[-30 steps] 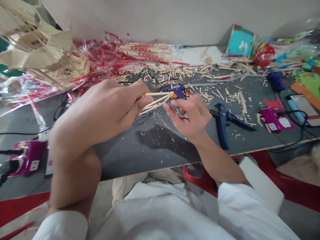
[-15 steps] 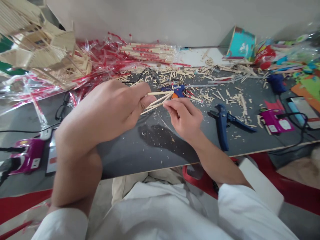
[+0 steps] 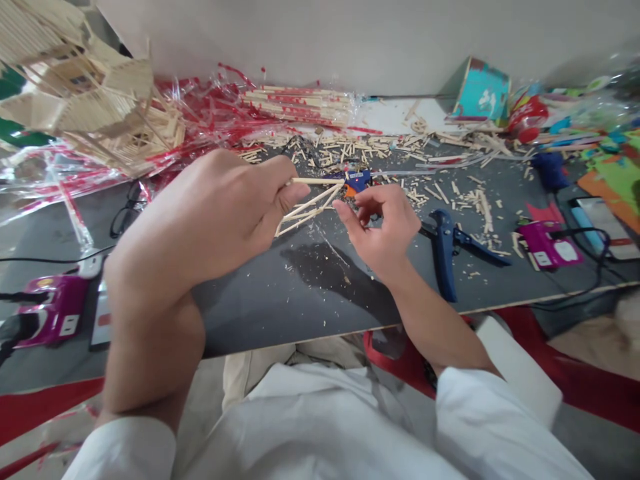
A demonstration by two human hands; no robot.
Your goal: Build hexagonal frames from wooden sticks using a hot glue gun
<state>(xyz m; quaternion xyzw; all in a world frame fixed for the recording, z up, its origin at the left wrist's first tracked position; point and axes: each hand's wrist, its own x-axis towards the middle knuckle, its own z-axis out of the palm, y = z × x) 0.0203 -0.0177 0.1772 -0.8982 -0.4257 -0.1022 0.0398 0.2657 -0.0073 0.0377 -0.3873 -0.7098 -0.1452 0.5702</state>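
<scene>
My left hand [image 3: 210, 213] is closed around a small fan of thin wooden sticks [image 3: 310, 200], held above the dark table [image 3: 300, 300]; the sticks' far ends meet near a point on the right. My right hand [image 3: 383, 223] hovers just right of the sticks' tips with its fingers loosely curled and slightly apart, thumb near the tips; nothing shows in it. A blue and orange glue gun [image 3: 355, 180] lies on the table just behind the sticks.
Blue cutting pliers [image 3: 445, 247] lie right of my right hand. Cut stick pieces [image 3: 380, 147] litter the back. A stick-built model [image 3: 85, 100] and red-printed wrappers [image 3: 210, 113] fill the back left. Purple devices [image 3: 50, 313] [image 3: 547, 243] sit at both sides.
My right hand has let go of the stick tips and opened a little, drawing slightly right. My left hand keeps the sticks, which now spread a bit wider.
</scene>
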